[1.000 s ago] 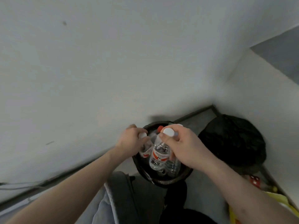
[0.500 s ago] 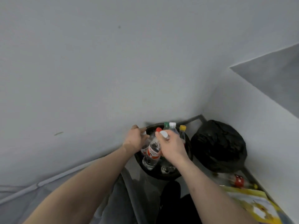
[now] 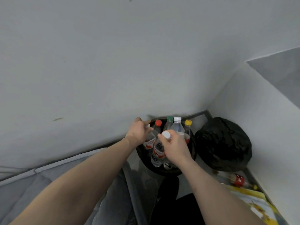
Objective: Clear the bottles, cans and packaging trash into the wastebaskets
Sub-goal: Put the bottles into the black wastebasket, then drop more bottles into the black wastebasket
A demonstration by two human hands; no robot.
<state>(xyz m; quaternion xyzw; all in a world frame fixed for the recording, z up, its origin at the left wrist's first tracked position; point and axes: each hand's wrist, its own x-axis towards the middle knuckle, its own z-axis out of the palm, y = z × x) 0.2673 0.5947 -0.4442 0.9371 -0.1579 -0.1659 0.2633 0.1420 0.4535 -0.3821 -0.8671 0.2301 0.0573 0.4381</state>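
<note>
A pale grey wall (image 3: 113, 62) fills most of my view and meets a second wall in a corner at two o'clock. The black bag (image 3: 223, 143), bulging and closed over, sits on the floor at three o'clock from my hands. Just left of it, nearly touching, is the round black wastebasket (image 3: 162, 171), already crowded with upright bottles: red cap (image 3: 158, 122), green cap (image 3: 170, 118), white cap (image 3: 177, 119) and yellow cap (image 3: 188, 122) line its far side at twelve o'clock.

My right hand (image 3: 176, 148) pinches the neck of a clear bottle (image 3: 157, 155) just under its white lid, the body hanging down into the basket. My left hand (image 3: 139, 131) curls round the top of a second bottle (image 3: 149, 141) at ten o'clock; both bodies are inside the rim, side by side.

The risk I see is crowding: if I let go, either bottle could lean on its neighbours, tip over the rim, or knock a standing one out. A small red-topped bottle (image 3: 237, 181) lies on the floor at five o'clock, not yet cleared.
</note>
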